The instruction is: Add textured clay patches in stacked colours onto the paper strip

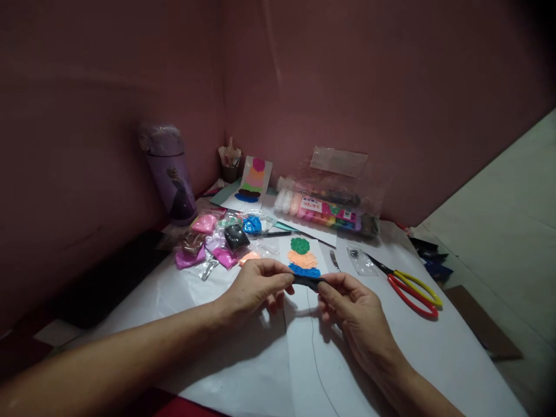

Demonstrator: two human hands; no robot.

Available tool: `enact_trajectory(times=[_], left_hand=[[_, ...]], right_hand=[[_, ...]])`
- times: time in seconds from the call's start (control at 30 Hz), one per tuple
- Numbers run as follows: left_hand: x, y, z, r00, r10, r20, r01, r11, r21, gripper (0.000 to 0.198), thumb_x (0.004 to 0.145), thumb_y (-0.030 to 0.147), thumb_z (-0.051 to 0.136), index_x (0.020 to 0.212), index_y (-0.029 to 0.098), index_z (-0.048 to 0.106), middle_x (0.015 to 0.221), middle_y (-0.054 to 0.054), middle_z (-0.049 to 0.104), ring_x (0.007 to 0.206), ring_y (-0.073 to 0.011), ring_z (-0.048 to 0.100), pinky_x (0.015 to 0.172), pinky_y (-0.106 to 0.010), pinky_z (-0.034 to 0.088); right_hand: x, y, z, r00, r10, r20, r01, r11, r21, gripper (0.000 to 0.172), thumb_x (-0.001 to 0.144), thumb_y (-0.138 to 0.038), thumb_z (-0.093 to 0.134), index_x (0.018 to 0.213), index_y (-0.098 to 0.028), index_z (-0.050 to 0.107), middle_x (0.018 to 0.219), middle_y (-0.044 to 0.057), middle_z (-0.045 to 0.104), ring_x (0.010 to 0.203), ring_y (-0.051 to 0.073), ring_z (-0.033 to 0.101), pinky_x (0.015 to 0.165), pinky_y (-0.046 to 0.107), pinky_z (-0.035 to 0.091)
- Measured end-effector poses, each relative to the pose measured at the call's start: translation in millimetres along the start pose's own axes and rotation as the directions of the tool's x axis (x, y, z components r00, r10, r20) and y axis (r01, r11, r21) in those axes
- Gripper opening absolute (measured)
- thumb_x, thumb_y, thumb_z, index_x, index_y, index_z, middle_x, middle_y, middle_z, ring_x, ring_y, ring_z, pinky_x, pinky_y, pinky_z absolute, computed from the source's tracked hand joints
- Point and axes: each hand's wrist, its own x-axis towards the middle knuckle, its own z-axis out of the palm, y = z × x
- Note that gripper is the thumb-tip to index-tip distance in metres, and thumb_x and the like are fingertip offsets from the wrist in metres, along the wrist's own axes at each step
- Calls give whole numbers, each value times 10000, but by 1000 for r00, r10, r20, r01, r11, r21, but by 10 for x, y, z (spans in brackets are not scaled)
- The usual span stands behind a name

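A roll of black clay (pixel 306 281) is stretched level between my two hands above the table. My left hand (pixel 260 285) pinches its left end between thumb and forefinger, and my right hand (pixel 354 304) pinches the right end the same way. Just beyond lies a white card (pixel 284 248) with textured clay patches: green (pixel 300 245) on top, orange (pixel 303 259) in the middle, blue (pixel 304 270) below. The roll hides the card's part below the blue. A thin dark line (pixel 313 347) runs down the white surface between my wrists.
Left of the card are bagged clays, one black (pixel 237 236). Red-and-yellow scissors (pixel 412 289), a small fork (pixel 334 260) and a clear packet (pixel 361 260) lie right. Behind stand a purple bottle (pixel 171 174), a coloured sample card (pixel 266 168) and a clay pack (pixel 325 211).
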Motion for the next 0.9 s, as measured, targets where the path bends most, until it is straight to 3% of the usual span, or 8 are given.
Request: enact_trajectory(times=[0.2,0.33,0.47,0.6,0.73,0.9], left_hand=[[-13,-35,9,995,-46,94,50,998,-44,392,649,301,744,975,103,654,728,-37,635,494,-87,545,410,-194,428],[-23,-58,29,985,-26,169,30,999,-20,326,661,309,728,882,84,643,677,-40,638,477,-84,539,425,-192,412],[-24,-61,40,985,-27,169,31,999,-25,326,627,341,741,784,92,601,547,-6,598,410,-92,518,411,-207,409],[-23,-70,39,979,-24,202,33,999,-39,327,649,359,724,783,102,575,567,-13,606,411,-100,525,408,-222,431],[-28,-79,40,978,-21,208,19,1000,11,281,677,344,703,750,105,574,573,-10,605,411,-82,515,411,-199,412],[-18,-71,69,995,-12,101,11,1000,16,235,676,305,686,685,126,535,497,26,561,338,-65,464,360,-178,353]], right_hand=[[-33,26,20,995,-23,95,23,1000,-3,249,704,-329,749,834,-153,630,596,-3,612,489,106,544,448,216,455],[-57,29,30,983,-50,179,60,997,-53,219,699,-308,756,826,-162,653,699,15,656,591,121,583,528,221,486],[-87,37,46,972,-81,220,112,985,-131,206,712,-283,749,860,-187,643,748,15,675,651,139,599,550,223,484],[-115,42,51,966,-134,221,177,967,-185,152,762,-283,704,871,-200,639,744,9,671,648,129,588,542,211,458],[-113,45,39,975,-128,181,161,971,-178,161,744,-296,713,838,-190,637,693,0,646,591,116,560,532,217,455],[-71,49,15,990,-125,71,132,984,-116,151,688,-251,745,740,-173,626,575,-34,578,496,86,502,484,200,422]])
